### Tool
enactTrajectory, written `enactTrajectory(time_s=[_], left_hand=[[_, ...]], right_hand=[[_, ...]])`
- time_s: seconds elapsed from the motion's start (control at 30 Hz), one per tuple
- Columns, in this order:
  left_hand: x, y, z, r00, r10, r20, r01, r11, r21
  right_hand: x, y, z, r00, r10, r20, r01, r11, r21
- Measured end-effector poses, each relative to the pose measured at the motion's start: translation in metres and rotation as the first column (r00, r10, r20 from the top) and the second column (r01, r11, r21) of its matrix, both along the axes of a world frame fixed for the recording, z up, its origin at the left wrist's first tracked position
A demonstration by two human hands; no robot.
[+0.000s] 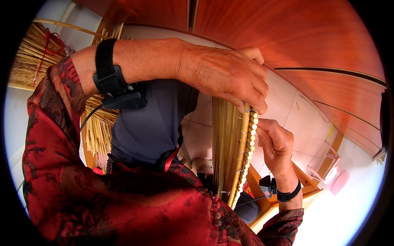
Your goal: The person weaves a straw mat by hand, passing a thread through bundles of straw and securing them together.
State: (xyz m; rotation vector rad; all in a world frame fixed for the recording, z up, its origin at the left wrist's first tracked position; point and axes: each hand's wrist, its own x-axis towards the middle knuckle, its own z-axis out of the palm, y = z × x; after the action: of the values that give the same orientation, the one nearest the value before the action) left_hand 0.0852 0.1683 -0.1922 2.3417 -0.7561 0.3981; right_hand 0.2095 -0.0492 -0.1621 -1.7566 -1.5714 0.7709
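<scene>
Left head-worn fisheye, looking steeply down, close above both hands [230,76] [277,137]

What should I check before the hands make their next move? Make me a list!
1. Left hand holding the far end of the stalk panel: ok.
2. Right hand at the row of pale stalk ends: ok.
3. Right fingertips holding a thread or tool: cannot tell, too small to see.
4. Ties along the long stick tight: cannot tell, though several show.
5. Whole panel in view: not ok, the red patterned shirt hides its near end.
6. Other stalks apart from the panel: ok, they lie beyond the dark trouser leg.
</scene>
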Motion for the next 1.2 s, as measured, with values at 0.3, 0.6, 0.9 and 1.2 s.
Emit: enactTrajectory(time_s=[0.3,0.6,0.9,1.2], left_hand=[[0.003,-0.002,-0.001,1.000,-0.011,0.011,0.011,0.999,-0.048],[0.002,0.000,0.001,0.999,-0.010,-0.032,0.009,1.000,-0.005],[0.022,-0.010,0.015,0.997,-0.076,-0.028,0.079,0.988,0.136],[0.036,-0.026,0.040,0.958,-0.147,-0.245,0.193,0.965,0.177]], right_hand=[[-0.007,0.003,0.015,0.993,-0.098,-0.062,0.079,0.963,-0.258],[-0.024,0.008,0.014,0.972,-0.191,-0.134,0.161,0.965,-0.205],[-0.010,-0.012,0.031,0.962,-0.203,0.184,0.223,0.970,-0.095],[-0.043,-0.068,0.077,0.730,-0.285,0.621,0.196,0.958,0.210]])
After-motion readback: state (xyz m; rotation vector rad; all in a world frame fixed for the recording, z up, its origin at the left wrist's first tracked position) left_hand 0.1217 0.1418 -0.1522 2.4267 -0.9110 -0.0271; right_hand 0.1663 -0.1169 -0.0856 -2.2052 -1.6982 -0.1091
